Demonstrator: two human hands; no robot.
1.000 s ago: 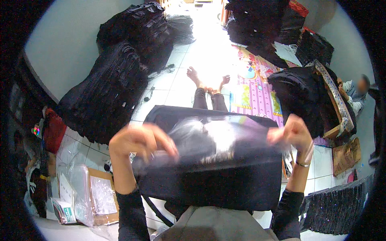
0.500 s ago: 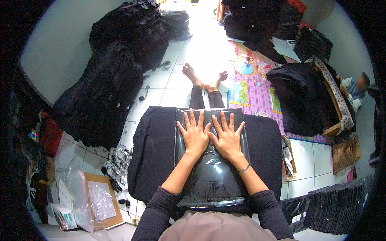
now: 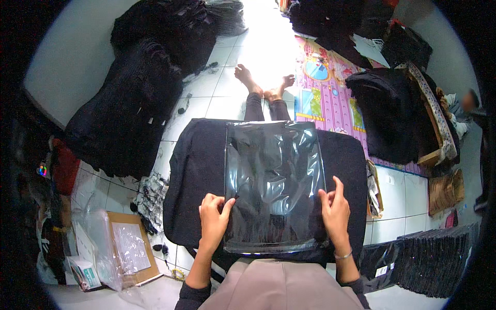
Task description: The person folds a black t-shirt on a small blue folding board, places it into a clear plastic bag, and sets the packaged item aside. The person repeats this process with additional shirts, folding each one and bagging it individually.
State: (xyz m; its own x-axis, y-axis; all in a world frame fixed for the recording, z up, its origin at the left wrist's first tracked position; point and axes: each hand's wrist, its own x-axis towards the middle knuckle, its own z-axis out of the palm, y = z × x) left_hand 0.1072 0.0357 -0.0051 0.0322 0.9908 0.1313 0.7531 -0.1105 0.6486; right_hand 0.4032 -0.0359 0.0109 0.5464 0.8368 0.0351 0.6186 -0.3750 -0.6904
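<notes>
A clear plastic bag (image 3: 274,206) with folded black cloth inside lies flat over a larger black cloth (image 3: 199,170) in front of my lap. Wrinkles and shiny folds run across the bag's upper half. My left hand (image 3: 213,217) is at its left edge, thumb apart from half-bent fingers and the thumb tip touching the edge. Beside the right edge is my right hand (image 3: 337,212), a bangle on its wrist, thumb and index finger spread with nothing between them. Both hands are open.
Heaps of black cloth (image 3: 124,113) lie at the left. More black cloth (image 3: 382,119) sits by a wooden frame (image 3: 434,119) at the right, near another person (image 3: 460,116). Packed black bags (image 3: 434,261) stand at the lower right; cardboard with plastic sleeves (image 3: 132,248) lies lower left.
Both hands have lifted off the upper part of the bag and drawn back toward me, parting to its two side edges. The plastic there now looks looser and more wrinkled.
</notes>
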